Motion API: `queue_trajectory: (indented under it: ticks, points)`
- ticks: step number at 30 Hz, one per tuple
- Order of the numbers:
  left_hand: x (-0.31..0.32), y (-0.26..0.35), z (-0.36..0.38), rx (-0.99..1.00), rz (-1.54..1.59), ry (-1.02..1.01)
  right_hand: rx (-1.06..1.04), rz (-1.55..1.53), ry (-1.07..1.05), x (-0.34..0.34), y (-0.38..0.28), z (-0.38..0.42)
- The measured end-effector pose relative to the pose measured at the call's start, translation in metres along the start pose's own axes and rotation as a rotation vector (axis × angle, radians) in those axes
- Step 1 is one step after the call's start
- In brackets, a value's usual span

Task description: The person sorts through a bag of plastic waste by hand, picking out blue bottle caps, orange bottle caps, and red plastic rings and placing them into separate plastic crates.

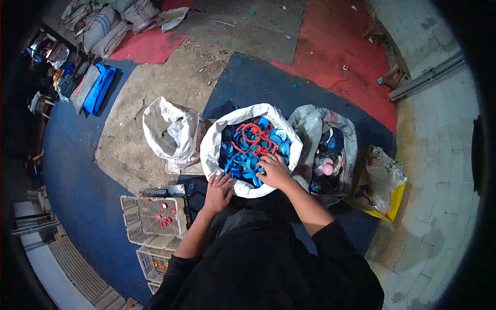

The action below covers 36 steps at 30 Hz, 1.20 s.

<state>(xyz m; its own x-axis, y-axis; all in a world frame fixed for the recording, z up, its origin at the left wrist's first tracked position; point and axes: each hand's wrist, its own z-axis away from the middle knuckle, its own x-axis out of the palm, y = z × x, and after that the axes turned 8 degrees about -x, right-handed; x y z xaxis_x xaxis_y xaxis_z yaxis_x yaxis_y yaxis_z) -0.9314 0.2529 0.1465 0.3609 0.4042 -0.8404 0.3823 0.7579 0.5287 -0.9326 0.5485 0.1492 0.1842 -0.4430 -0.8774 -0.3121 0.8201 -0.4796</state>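
Observation:
In the middle of the head view stands a white woven sack [212, 150] with its rim rolled outward. Inside are many blue plastic caps [240, 168], with red ring-shaped plastic pieces [251, 133] lying among them on top. My left hand [220, 190] lies on the near left part of the rim, fingers slightly apart and pointing forward. Over the near right side of the opening, my right hand [275, 171] reaches in with its fingers spread. Its fingertips touch the pile near the red pieces; I see nothing held in it.
A second white sack [157, 137] stands left, a greyish sack [347, 124] with mixed items right. Beyond that is a yellow-edged bag [395, 201] near the block wall [439, 170]. Plastic crates [126, 219] with red caps are at near left. Full sacks [106, 31] lie at the back.

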Motion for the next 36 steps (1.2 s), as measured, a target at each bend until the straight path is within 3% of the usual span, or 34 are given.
queue_trajectory:
  ticks: [13,16,20,23,26,27,28,30,31,34,36]
  points:
    - [-0.013,-0.014,-0.004,0.016,0.094,-0.134,0.136,-0.176,0.228,-0.041,0.0,0.002]
    - [-0.015,-0.018,-0.007,0.022,0.124,-0.169,0.242,-0.349,0.506,-0.044,0.005,-0.002]
    - [-0.018,-0.021,-0.012,0.009,0.178,-0.208,0.643,-1.244,0.752,-0.064,-0.007,0.0]
    - [-0.021,-0.023,-0.016,-0.018,0.231,-0.24,0.602,-1.8,0.906,-0.068,-0.011,0.005]
    - [-0.02,-0.022,-0.02,-0.128,0.334,-0.263,0.468,-1.427,1.109,-0.084,-0.044,-0.002]
    - [-0.029,-0.013,-0.025,-0.184,0.378,-0.269,0.45,-1.223,1.047,-0.084,-0.049,0.001]
    - [-0.037,-0.002,-0.031,-0.238,0.42,-0.276,0.26,-0.883,1.09,-0.084,-0.052,-0.002]
    - [-0.046,0.024,-0.044,-0.317,0.819,-0.257,0.166,-0.3,1.013,-0.111,-0.08,-0.004]
    - [-0.05,0.037,-0.05,-0.358,1.017,-0.243,0.105,-0.294,0.996,-0.118,-0.092,-0.008]
    - [-0.062,0.072,-0.064,-0.265,1.981,-0.661,0.078,-0.406,1.045,-0.084,-0.098,-0.016]
    - [-0.057,0.091,-0.069,-0.193,1.969,-0.481,0.084,-0.388,0.973,-0.078,-0.104,-0.018]
